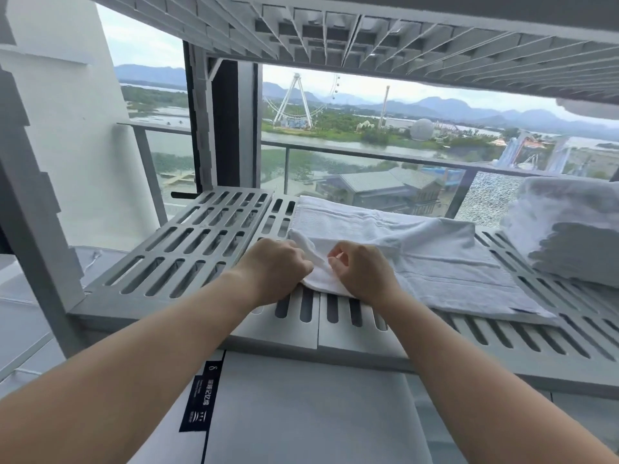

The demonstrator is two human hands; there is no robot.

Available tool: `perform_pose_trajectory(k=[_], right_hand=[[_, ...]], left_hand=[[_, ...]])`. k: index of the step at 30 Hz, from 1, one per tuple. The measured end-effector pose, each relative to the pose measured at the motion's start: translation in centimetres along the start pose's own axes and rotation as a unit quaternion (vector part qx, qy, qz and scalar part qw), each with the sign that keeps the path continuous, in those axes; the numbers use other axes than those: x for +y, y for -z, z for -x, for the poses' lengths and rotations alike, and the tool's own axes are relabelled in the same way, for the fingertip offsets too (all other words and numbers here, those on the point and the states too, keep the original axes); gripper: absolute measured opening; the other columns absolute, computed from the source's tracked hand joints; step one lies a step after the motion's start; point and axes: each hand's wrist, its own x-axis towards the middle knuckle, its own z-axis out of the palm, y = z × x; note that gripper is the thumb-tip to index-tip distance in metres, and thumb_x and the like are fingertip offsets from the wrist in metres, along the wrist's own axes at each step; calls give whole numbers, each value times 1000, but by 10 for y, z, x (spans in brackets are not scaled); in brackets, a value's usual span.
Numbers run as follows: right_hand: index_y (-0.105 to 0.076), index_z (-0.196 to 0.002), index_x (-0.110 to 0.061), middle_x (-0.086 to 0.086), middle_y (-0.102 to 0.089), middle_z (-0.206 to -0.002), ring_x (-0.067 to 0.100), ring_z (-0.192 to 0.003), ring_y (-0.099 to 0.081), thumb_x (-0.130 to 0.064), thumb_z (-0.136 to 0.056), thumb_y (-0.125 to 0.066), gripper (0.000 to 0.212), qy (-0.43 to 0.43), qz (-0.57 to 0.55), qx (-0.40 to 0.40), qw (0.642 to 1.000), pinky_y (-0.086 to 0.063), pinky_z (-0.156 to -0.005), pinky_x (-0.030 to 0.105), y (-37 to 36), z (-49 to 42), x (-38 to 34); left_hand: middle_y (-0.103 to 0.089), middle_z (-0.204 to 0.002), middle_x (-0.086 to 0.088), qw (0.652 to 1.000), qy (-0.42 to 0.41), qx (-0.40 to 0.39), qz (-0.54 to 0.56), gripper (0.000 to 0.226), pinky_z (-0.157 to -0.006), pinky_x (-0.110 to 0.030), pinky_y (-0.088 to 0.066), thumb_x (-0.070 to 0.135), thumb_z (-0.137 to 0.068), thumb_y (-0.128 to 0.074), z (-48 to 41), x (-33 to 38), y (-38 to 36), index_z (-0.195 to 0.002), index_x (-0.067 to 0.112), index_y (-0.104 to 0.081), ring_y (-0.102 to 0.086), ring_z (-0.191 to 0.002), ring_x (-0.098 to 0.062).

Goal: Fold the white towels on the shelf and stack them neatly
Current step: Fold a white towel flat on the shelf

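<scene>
Nearest, white writing on a black label [201,396] is too small to be read. On the slatted shelf [187,249], the white towel [435,256] is pinched at its near corner by the left hand [273,267] and right hand [363,272]. Beyond, a folded stack [569,229] is cut off at the right edge.

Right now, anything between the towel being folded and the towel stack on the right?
Nothing visible. The left hand and right hand pinch the towel; only bare slotted shelf separates it from the stack.

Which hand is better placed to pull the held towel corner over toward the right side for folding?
Probably the right hand. It pinches the flat white cloth towel on the side nearer the spread cloth; the left hand grips the outer edge and would have to cross over.
</scene>
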Motion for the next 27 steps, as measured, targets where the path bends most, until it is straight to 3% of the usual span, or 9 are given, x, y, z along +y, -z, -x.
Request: perform_pose_trajectory(k=[3, 6, 9, 14, 19, 23, 25, 27], right_hand=[[-72, -100, -21, -3, -74, -86, 19, -83, -69, -25, -91, -60, 15, 20, -4, 16, 1000, -54, -72, 31, 18, 12, 13], [-70, -97, -17, 0, -74, -90, 21, -85, -68, -16, -90, -60, 13, 18, 21, 54, 998, -57, -74, 36, 40, 27, 39], [-70, -93, -16, 1, -72, -87, 23, -86, -65, -10, -85, -61, 13, 0, 59, 70, 996, -55, -75, 37, 68, 47, 78], [-72, -93, -15, 7, -70, -96, 30, -97, -62, -10, -83, -56, 20, -95, 112, 1, 989, -51, -85, 37, 109, 86, 146], [-68, -103, -17, 6, -68, -104, 30, -105, -59, -7, -78, -54, 30, -106, 111, 22, 988, -48, -91, 39, 141, 119, 190], [-63, -120, -21, 5, -59, -124, 26, -120, -53, -13, -80, -54, 42, -155, 106, -85, 979, -43, -103, 36, 168, 135, 221], [-64, -122, -20, 6, -59, -125, 25, -119, -53, -9, -84, -53, 41, -140, 102, -92, 981, -44, -100, 33, 170, 138, 231], [-68, -119, -17, 7, -65, -117, 27, -112, -58, -5, -87, -50, 39, -116, 117, -50, 985, -48, -92, 34, 166, 140, 233]], left_hand=[[-53, -73, 7, 1000, 28, -13, -3, 23, -58, -30, -51, 4, -90, -51, -8, 1, 1, -78, 24, -55, -56, -69, -17], [-66, -93, 3, 995, 101, 5, 7, 24, -54, -29, -45, 6, -88, -50, -17, 7, 6, -96, 21, -67, -65, -78, -19], [-64, -88, 3, 986, 167, -9, 9, 25, -52, -31, -49, 7, -87, -44, -28, 26, 9, -97, 18, -65, -63, -73, -18], [-56, -74, -4, 960, 274, -53, 3, 27, -56, -37, -55, 6, -88, -37, -47, 51, 13, -95, 8, -63, -61, -64, -23], [-64, -101, -11, 933, 355, -49, 31, 33, -67, -38, -54, 18, -99, -35, -72, 77, 15, -108, 14, -66, -66, -86, -30], [-66, -100, -13, 894, 441, -45, 66, 33, -66, -38, -50, 21, -102, -35, -77, 97, 14, -119, 9, -60, -65, -89, -33], [-65, -91, -11, 876, 473, -15, 92, 33, -63, -37, -46, 28, -103, -35, -77, 105, 13, -117, 10, -59, -61, -79, -30], [-64, -88, -10, 868, 484, 5, 114, 28, -62, -36, -42, 26, -102, -37, -79, 117, 14, -108, 15, -62, -56, -76, -28]])
